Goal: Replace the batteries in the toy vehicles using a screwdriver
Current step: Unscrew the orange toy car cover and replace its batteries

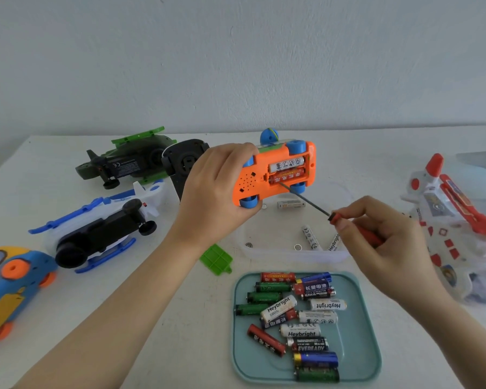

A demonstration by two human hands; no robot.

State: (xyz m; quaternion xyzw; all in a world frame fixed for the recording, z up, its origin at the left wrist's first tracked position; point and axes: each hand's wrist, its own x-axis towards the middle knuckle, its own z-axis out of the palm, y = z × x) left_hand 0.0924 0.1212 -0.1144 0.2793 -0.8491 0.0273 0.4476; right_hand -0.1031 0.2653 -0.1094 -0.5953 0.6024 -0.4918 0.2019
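My left hand (216,189) grips an orange toy car (253,181) with blue wheels, held above the table with its underside facing me. Its battery compartment is uncovered and holds a white battery (286,165) above a red battery (286,176). My right hand (382,237) pinches a red-handled screwdriver (306,199); the tip touches the left end of the red battery. A green battery cover (216,259) lies on the table below the car.
A teal tray (365,318) of several mixed batteries sits in front. A clear dish (292,255) holds loose batteries and screws. A green helicopter (129,158), a blue-and-white helicopter (101,228), a blue-yellow toy (9,290) lie left; a red-white plane (455,220) lies right.
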